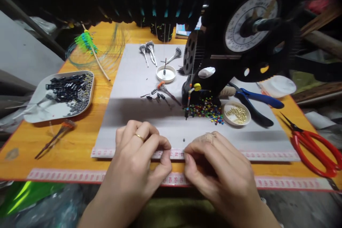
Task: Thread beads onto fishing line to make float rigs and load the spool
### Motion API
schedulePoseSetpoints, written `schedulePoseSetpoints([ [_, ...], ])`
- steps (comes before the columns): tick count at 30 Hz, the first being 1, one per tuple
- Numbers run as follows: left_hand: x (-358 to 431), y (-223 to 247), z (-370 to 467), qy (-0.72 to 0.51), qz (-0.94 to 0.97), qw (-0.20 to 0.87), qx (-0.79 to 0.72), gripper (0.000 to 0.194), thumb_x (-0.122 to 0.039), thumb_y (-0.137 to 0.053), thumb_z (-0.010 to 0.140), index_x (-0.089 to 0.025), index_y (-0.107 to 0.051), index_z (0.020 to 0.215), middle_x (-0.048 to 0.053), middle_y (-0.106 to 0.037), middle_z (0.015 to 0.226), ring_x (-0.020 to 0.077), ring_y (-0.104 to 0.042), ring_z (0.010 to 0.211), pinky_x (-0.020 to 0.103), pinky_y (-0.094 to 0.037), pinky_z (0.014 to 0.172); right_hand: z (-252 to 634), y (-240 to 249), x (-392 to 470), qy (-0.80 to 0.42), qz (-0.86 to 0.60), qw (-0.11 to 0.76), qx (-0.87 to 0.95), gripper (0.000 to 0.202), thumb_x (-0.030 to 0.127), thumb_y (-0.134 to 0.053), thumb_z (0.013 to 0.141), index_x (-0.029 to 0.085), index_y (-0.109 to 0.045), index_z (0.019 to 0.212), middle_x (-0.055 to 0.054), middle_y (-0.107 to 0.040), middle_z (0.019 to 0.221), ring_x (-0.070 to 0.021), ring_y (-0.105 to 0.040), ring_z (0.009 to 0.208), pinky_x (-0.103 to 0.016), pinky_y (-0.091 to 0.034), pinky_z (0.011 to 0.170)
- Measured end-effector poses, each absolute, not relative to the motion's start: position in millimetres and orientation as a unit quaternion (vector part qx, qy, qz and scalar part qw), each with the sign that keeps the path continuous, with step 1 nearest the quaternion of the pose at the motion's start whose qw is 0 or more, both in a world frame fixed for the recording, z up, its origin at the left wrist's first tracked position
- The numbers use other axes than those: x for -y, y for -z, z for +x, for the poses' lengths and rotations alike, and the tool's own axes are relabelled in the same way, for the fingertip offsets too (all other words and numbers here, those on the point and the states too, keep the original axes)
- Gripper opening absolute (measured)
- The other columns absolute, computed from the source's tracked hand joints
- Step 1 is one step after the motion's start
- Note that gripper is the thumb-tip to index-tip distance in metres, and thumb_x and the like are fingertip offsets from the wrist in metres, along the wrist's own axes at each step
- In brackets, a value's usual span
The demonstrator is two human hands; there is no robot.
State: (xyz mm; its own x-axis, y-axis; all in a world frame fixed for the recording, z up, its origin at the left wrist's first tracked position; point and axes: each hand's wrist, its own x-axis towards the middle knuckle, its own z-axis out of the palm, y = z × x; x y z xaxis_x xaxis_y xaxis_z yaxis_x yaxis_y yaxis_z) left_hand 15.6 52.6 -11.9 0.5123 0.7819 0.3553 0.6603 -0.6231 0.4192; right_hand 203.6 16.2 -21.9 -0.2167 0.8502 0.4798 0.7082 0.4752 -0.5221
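My left hand (140,158), with a ring on one finger, is closed in a pinch at the front edge of a white board (123,78). Facing it a short gap away, my right hand (221,165) also pinches thumb against forefinger. Whatever lies between the fingertips is too small or hidden to make out. A pink measuring tape strip (272,156) runs along the board edge beneath both hands. One small dark bead (184,140) rests on the board just beyond the gap. Farther back lie several dark cylindrical pieces (160,96) and an orange-tied bundle (168,91).
A large black machine with a dial (252,23) overhangs the board. Coloured beads (205,110), a dish of gold beads (249,119), blue-handled pliers (263,98) and red scissors (317,149) are at right. A white tray (34,96) of dark parts stands left.
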Motion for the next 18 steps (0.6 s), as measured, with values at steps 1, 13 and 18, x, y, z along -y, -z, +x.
schedulePoseSetpoints([
  [1, -52.8, 11.7, 15.7, -0.26, 0.859, 0.123, -0.423, 0.01, -0.01, -0.063, 0.08, -0.02, -0.061, 0.083, 0.003, -0.061, 0.084, 0.0223, -0.049, 0.084, 0.038, -0.032, 0.075, 203.7, 22.4, -16.0, -0.097, -0.504, 0.37, 0.775, 0.016, 0.001, -0.057, 0.082, 0.017, -0.055, 0.081, -0.003, -0.056, 0.069, -0.0165, -0.048, 0.067, -0.031, -0.039, 0.061],
  [13, -57.6, 2.0, 5.9, -0.242, 0.848, 0.162, -0.442, 0.013, -0.005, -0.062, 0.076, -0.017, -0.059, 0.076, 0.003, -0.056, 0.081, 0.0214, -0.047, 0.083, 0.038, -0.032, 0.073, 188.3, 15.1, -23.2, -0.092, -0.505, 0.367, 0.776, 0.016, 0.002, -0.057, 0.082, 0.018, -0.056, 0.078, -0.002, -0.056, 0.066, -0.0162, -0.05, 0.065, -0.03, -0.04, 0.061],
  [18, -61.0, 1.3, -3.4, -0.246, 0.854, 0.157, -0.432, 0.014, -0.004, -0.061, 0.075, -0.018, -0.059, 0.076, 0.001, -0.056, 0.079, 0.0204, -0.046, 0.081, 0.037, -0.031, 0.071, 178.6, 16.3, -25.4, -0.097, -0.512, 0.365, 0.771, 0.015, 0.002, -0.057, 0.082, 0.016, -0.058, 0.076, -0.003, -0.057, 0.066, -0.0159, -0.05, 0.065, -0.029, -0.039, 0.061],
])
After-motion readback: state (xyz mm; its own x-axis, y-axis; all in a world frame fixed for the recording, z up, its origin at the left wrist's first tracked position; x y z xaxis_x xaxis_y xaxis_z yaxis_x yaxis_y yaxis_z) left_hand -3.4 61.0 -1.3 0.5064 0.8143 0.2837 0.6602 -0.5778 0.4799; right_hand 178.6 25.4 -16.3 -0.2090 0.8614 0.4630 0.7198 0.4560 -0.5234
